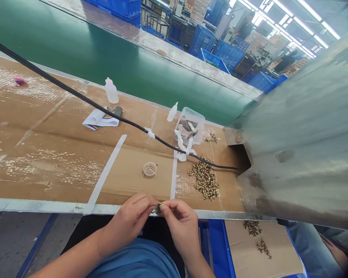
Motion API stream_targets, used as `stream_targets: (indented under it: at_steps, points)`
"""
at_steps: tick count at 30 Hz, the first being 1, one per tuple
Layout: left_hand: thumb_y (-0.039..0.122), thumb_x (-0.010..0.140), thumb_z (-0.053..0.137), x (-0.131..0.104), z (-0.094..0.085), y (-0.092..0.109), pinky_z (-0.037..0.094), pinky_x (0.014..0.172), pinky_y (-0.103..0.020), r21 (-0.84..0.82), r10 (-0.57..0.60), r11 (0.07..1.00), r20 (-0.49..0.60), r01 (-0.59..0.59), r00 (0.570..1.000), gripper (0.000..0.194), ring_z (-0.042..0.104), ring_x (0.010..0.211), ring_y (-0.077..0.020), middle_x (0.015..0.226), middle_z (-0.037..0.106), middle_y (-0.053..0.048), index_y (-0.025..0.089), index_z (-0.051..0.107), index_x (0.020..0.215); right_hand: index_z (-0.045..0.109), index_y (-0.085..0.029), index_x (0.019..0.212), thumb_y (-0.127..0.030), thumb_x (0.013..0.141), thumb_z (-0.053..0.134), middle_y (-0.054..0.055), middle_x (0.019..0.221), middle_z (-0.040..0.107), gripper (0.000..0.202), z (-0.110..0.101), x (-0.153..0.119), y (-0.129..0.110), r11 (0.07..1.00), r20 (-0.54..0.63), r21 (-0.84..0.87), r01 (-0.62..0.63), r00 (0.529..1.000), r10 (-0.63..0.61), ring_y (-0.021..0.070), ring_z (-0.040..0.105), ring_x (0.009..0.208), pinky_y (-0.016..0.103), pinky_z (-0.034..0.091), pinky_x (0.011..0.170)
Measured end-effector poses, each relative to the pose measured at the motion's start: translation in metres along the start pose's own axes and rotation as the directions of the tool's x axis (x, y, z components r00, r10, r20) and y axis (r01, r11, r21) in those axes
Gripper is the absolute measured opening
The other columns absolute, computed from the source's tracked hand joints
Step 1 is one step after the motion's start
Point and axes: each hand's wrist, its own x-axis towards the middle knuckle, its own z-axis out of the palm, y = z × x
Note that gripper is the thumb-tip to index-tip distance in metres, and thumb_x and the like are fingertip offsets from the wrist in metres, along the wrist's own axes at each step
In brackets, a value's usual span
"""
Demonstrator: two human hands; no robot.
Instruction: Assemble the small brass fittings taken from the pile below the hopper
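Above the front edge of the bench, my left hand (135,212) and my right hand (181,218) meet with closed fingertips. Between them they pinch a tiny dark and brass-coloured part (159,204); the fingers cover most of it, so its exact kind is unclear. Just beyond the hands stands a small round clear dish (149,170) with a thin pale stick leaning in it. To the right of the dish lies a heap of small brass-and-dark parts (205,179), and a smaller cluster of similar parts (211,137) sits farther back.
A black cable (127,121) crosses above the cardboard-covered bench (58,154). Toward the back are two white squeeze bottles (111,91), a clear plastic box (190,123) and a folded cloth (101,119). A metal housing (301,154) stands at right; below it, more parts (252,227) lie on cardboard.
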Motion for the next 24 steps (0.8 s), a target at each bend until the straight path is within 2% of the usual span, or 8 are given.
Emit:
stream_targets:
  at_steps: [7,12,24]
  points:
    - [0.015,0.091,0.043,0.005,-0.005,0.001,0.044,0.070,-0.020,-0.058,-0.125,0.990,0.053,0.128,0.991,0.016,0.057,0.076,-0.0100,0.080,0.062,0.001,0.020,0.058,0.089,0.071,-0.017,0.075,-0.033,0.078,0.065,0.003,0.068,0.066,0.018,-0.002,0.004,0.002,0.998,0.059,0.052,-0.043,0.997,0.040,0.0153,0.057,0.065,0.026,0.047,0.062]
    - [0.018,0.091,0.042,0.008,-0.007,0.003,0.043,0.065,-0.021,-0.062,-0.144,0.987,0.048,0.147,0.988,0.018,0.057,0.071,-0.0115,0.074,0.061,0.000,0.018,0.058,0.082,0.072,-0.018,0.075,-0.032,0.078,0.065,0.002,0.069,0.065,0.015,-0.003,0.006,0.001,1.000,0.063,-0.015,0.015,0.998,-0.014,0.0149,0.056,0.066,0.025,0.046,0.062]
    - [0.018,0.089,0.043,0.010,-0.006,0.001,0.044,0.067,-0.024,-0.064,-0.209,0.975,0.072,0.214,0.975,0.018,0.058,0.074,-0.0134,0.076,0.063,-0.001,0.018,0.060,0.081,0.070,-0.018,0.073,-0.030,0.079,0.064,0.002,0.070,0.063,0.015,-0.006,0.011,-0.002,0.994,0.099,-0.079,0.081,0.992,-0.073,0.0147,0.056,0.067,0.025,0.044,0.061]
